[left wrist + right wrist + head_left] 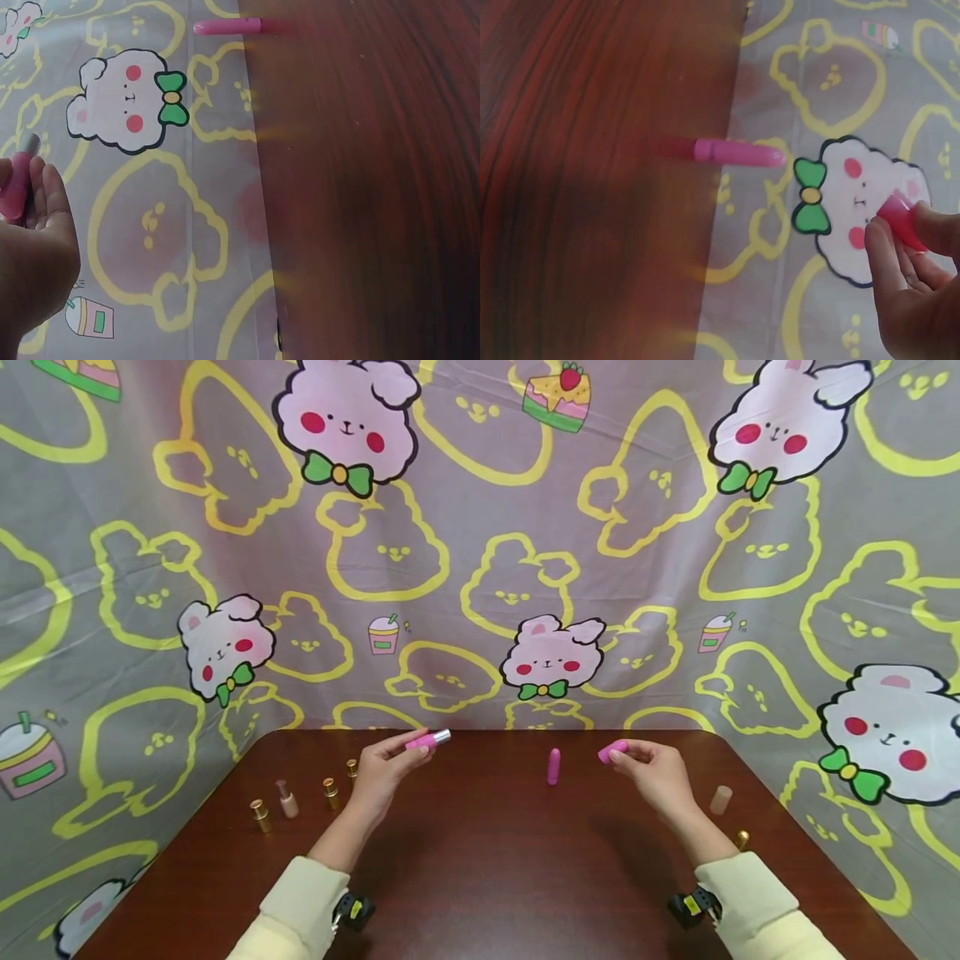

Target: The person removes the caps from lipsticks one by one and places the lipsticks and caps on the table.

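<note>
Above the table's left half, my left hand [382, 774] pinches a pink lipstick tube [420, 742] between thumb and fingers. Its bare silver end points right; the left wrist view shows that silver end [30, 142] at the frame's edge. On the other side my right hand [662, 777] holds a short pink cap [611, 752] at its fingertips, well apart from the tube. The cap [902, 220] shows tilted in the right wrist view. Between the hands, a slim pink tube [553, 768] with a rounded top stands upright on the table, touched by neither hand.
On the dark wooden table [480, 868], several gold tubes [260, 816] and a beige bottle [288, 802] stand at left. A beige cylinder [722, 799] stands at right, near a gold piece [742, 839] partly behind my right forearm. A printed curtain [465, 585] encloses the back and sides.
</note>
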The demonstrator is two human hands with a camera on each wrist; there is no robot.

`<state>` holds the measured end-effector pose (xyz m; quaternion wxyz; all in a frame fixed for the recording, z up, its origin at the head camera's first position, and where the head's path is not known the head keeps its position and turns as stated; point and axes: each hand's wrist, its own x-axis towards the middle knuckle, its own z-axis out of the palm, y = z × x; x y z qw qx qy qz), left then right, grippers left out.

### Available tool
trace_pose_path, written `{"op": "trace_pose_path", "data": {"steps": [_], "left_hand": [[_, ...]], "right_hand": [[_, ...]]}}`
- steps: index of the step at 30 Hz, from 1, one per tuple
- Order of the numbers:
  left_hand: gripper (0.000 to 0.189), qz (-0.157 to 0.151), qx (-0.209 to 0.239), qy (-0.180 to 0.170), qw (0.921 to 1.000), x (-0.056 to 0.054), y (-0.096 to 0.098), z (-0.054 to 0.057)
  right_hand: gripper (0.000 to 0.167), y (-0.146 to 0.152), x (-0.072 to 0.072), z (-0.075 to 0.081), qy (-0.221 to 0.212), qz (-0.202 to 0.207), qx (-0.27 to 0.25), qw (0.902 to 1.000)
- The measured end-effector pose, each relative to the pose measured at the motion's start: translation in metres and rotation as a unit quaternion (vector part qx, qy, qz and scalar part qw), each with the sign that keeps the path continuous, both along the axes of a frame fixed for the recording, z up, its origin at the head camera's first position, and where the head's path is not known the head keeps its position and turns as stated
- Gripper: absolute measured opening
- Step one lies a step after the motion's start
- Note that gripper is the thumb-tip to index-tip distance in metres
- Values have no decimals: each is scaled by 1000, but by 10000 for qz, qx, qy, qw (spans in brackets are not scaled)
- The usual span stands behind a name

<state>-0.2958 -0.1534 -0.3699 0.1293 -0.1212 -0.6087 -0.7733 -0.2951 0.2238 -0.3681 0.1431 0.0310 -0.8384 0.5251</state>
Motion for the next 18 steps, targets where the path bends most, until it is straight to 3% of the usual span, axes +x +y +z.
{"op": "trace_pose_path", "data": {"steps": [7, 12, 18], "left_hand": [[30, 595, -568, -151, 9965, -2, -11, -6], [30, 916, -779, -399, 9919, -1, -22, -11], [31, 1003, -792, -554, 9902, 1, -31, -15]], "right_hand": [[13, 11, -7, -13, 100, -269, 1234, 9919], [13, 19, -12, -23, 119, -428, 1582, 9864], [12, 24, -15, -33, -82, -603, 1939, 9791]]}}
